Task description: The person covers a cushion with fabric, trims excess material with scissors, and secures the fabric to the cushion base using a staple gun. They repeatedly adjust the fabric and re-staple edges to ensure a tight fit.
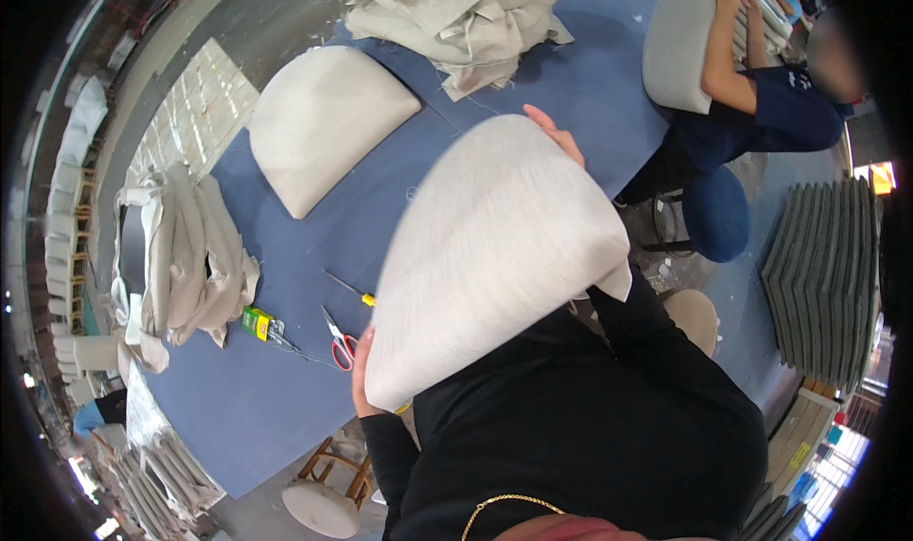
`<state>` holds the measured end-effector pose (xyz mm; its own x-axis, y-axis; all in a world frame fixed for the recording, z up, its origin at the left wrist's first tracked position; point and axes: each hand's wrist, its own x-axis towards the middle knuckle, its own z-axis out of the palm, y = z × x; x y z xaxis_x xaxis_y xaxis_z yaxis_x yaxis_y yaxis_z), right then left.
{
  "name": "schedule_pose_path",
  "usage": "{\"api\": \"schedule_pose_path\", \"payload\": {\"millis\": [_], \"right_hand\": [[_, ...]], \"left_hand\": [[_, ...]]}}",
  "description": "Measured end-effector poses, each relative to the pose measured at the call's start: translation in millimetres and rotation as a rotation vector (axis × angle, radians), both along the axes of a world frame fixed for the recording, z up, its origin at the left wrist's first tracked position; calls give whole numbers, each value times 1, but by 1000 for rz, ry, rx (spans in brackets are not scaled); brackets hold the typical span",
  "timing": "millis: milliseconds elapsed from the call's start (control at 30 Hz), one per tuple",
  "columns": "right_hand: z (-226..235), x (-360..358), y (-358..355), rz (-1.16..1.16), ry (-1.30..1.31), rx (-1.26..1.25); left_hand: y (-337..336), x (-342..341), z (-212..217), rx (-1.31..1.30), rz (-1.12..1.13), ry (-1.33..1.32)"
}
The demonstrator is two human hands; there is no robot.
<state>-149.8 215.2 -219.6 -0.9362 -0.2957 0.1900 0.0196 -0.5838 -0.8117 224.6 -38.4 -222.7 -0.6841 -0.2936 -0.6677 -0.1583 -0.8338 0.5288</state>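
I see the left hand [362, 375] and right hand [561, 142], half-curled, gripping opposite edges of the pale cushion [495, 256] at the table [271, 427], seemingly inspecting it, so any turn next would need even support.

- Table [252, 417]: blue top, its near left corner bare.
- Fabric stack [190, 256]: pale, at the far edge, toward the left end.
- Cushion [328, 123]: cream, half-round, lying flat by the far edge.
- Heap [456, 28]: crumpled beige fabric, right of the cushion.
- Packet [257, 322]: green and yellow, just beside the fabric stack.
- Scissors [337, 337]: red-handled, nearer the near edge, blades toward the far edge.
- Tool [368, 299]: yellow handle, thin shaft, near the scissors.
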Motion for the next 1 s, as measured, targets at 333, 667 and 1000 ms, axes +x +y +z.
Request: {"api": "schedule_pose_path", "payload": {"millis": [333,667,1000], "right_hand": [[-77,8,24,455,-643,555],[-135,67,37,363,-832,648],[-198,76,18,470,-1018,546]], "left_hand": [[-132,0,-89,-838,-276,-238],[-97,-17,-159,-1305,-272,-590],[-117,-20,-151,-1239,-324,-555]]}}
